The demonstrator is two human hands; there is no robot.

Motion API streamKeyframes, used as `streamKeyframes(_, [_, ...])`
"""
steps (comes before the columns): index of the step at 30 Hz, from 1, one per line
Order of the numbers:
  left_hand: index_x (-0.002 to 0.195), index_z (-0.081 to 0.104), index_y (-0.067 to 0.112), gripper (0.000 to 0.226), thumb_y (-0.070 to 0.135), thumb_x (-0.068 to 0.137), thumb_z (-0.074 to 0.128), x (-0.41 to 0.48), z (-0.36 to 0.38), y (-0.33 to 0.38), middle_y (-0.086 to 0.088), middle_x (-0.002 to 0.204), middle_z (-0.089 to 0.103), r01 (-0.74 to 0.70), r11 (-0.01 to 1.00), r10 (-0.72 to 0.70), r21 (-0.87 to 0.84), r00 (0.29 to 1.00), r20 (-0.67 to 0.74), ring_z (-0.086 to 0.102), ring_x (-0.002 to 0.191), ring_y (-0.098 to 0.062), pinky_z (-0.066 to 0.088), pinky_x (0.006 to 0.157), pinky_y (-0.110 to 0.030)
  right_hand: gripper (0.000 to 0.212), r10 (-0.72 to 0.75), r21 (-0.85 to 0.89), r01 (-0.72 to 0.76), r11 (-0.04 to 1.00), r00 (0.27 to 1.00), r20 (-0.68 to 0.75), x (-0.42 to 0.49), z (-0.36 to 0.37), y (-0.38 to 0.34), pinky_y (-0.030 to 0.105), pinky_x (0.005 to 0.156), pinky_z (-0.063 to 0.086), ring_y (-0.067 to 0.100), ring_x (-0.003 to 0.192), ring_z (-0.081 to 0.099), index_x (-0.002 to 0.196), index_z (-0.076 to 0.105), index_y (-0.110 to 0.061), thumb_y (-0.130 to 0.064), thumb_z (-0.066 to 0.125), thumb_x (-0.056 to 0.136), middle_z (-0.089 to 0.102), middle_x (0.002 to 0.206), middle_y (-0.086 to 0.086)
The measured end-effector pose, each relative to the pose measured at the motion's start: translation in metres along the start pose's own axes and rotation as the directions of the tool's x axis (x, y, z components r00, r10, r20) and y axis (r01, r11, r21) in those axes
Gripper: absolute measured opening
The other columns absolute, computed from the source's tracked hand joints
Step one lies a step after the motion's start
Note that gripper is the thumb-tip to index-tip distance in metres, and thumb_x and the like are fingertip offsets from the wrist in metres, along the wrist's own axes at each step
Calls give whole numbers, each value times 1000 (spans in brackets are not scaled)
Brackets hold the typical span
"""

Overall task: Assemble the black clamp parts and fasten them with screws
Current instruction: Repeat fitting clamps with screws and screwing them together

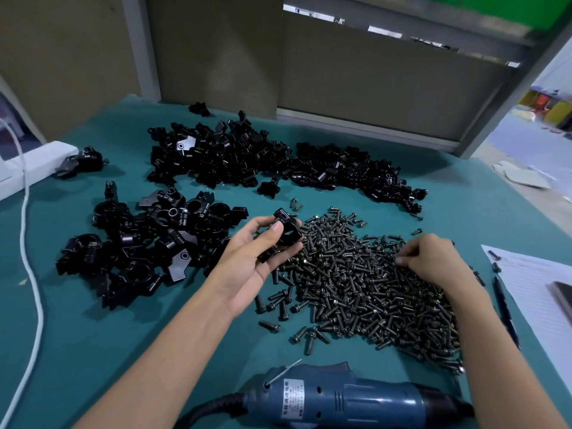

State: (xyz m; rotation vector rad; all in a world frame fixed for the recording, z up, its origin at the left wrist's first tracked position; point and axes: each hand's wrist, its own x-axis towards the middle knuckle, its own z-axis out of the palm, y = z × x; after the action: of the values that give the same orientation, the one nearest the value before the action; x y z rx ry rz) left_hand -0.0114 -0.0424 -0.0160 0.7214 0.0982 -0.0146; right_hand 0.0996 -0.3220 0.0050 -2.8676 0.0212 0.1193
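The left hand (257, 261) is turned palm up above the green tabletop (77, 335), with its thumb and fingers curled round a black clamp part (286, 235), a ring-shaped piece with a block at its top. The part is clear of the tabletop, at the near-left edge of the screw pile (356, 283).

The right hand (430, 261) lies knuckles up on the pile's right side, its fingers bent down so that the fingertips (399, 260) touch the dark screws. Whether they are pinching a screw cannot be told, because the tips blend into the heap.

Just left of the left hand lies a heap of clamps (145, 243) (several show round bores and silver-edged plates). Beyond both hands, well apart from them, a long heap of loose black parts (223, 159) runs across the tabletop and continues to the right in a second mound (346, 168). One single clamp (82, 161) sits far left of the left hand, beside a white box (34, 165), from which a white cable (28, 243) trails toward the near edge.

Nearer the person than either hand, between the forearms, a blue electric screwdriver (346, 397) lies on its side. To the right of the right hand are a sheet of paper (532, 280) and a dark pen (504, 308) along its left edge.
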Motion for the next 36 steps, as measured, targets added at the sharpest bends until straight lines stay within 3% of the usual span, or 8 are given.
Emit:
streamKeyframes(2, [104,58,3,25,13,82,63,0,0,0,-19,117,69,0,1000,0,6,1000,2,68,106,-31,59,78,-29,20,-13,-39,13,999,1000,4,1,1,-1,31,65,50,20,76,65,69,66,-22,-14,75,86,66,76,0])
streamKeyframes(4, [104,58,3,25,13,82,64,0,-1,1,-19,117,69,0,1000,0,8,1000,3,68,105,-31,59,79,-29,19,-39,-21,39,999,999,-8,1,1,0,25,61,46,10,70,60,71,67,-22,-13,74,86,63,71,-7])
streamKeyframes(6, [103,58,3,25,13,82,64,0,-1,1,-19,118,69,0,1000,0,9,1000,2,68,105,-31,59,79,-29,16,-54,66,58,996,996,-72,2,0,3,20,59,41,2,67,55,73,68,-21,-13,75,85,65,72,-7])
streamKeyframes(10, [103,57,3,25,14,82,64,1,-1,1,-20,120,68,5,1000,-5,23,1000,-3,68,104,-30,59,80,-30,12,-28,299,91,950,978,-209,2,-8,7,17,53,43,8,64,65,76,72,-19,-9,74,83,69,69,-4])
streamKeyframes(16, [104,59,3,26,14,82,65,0,-1,1,-19,121,68,16,999,-16,41,1000,-10,68,105,-30,59,78,-28,13,-127,-21,126,992,990,-59,10,2,-3,27,80,51,16,75,61,97,78,-14,-8,70,89,75,98,6])
streamKeyframes(25, [102,59,3,24,15,81,65,0,-2,1,-20,121,67,20,999,-20,47,1000,-7,64,114,-36,59,79,-29,19,-185,-133,185,974,983,10,9,4,-10,37,93,53,25,94,67,102,76,-11,-3,71,86,74,101,9])
streamKeyframes(28, [104,59,3,27,15,81,65,0,-2,1,-20,121,68,20,999,-19,49,1000,-6,66,110,-33,59,79,-29,19,-203,-167,204,965,979,23,9,2,-11,40,89,56,24,89,68,99,77,-12,-1,68,87,74,98,7])
streamKeyframes(36, [105,57,2,27,14,82,64,0,-2,3,-20,119,68,16,1000,-16,25,1000,-15,70,101,-31,60,82,-32,24,-199,-40,198,979,980,-30,2,-15,-4,28,79,51,15,77,61,83,75,-22,-1,66,89,72,87,1])
